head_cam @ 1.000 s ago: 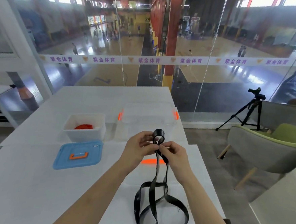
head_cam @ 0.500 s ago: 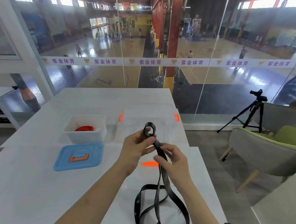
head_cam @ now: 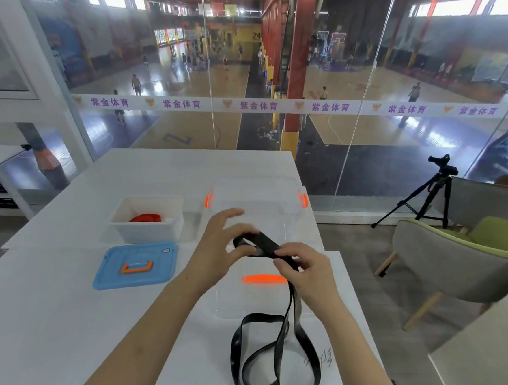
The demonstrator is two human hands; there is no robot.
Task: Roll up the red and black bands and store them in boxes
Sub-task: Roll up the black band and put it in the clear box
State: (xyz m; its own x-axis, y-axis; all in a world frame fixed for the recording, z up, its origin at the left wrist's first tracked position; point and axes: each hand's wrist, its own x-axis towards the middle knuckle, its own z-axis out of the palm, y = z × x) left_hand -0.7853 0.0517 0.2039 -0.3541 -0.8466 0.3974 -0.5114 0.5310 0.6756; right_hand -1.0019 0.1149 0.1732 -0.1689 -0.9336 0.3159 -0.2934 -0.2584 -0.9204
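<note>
Left side of the table [head_cam: 43, 313]: white box [head_cam: 123, 231] sits open, with the red band [head_cam: 145, 217] coiled inside, so that half looks done. Its blue lid [head_cam: 136, 266] lies flat just in front of it, handle up; probably parked there until both bands are stored. Centre: left hand [head_cam: 219, 244] pinches the started coil end of the black band [head_cam: 261, 244] between thumb and forefinger, other fingers fanned out and off the band. My read is that it acts as the spindle, keeping the first turn from springing open. Both hands are in the air above the clear lid [head_cam: 227, 304], which has an orange handle and lies flat toward the table's right edge. Right hand [head_cam: 307, 271] is just beside the left, fingers curled and pinching the flat strap where it leaves the coil, likely to keep tension and feed it straight. From there the band drops and lies in loose loops by the near right edge of the table, slack and untwisted enough to be drawn up. The clear box [head_cam: 258, 192] stands open beyond the hands at the far right edge, orange clips on both sides, nothing visible inside; presumably the black band's target. Only one turn or so is rolled, so most of the length is left to wind. Risk: a slipping coil unwinds fast.
</note>
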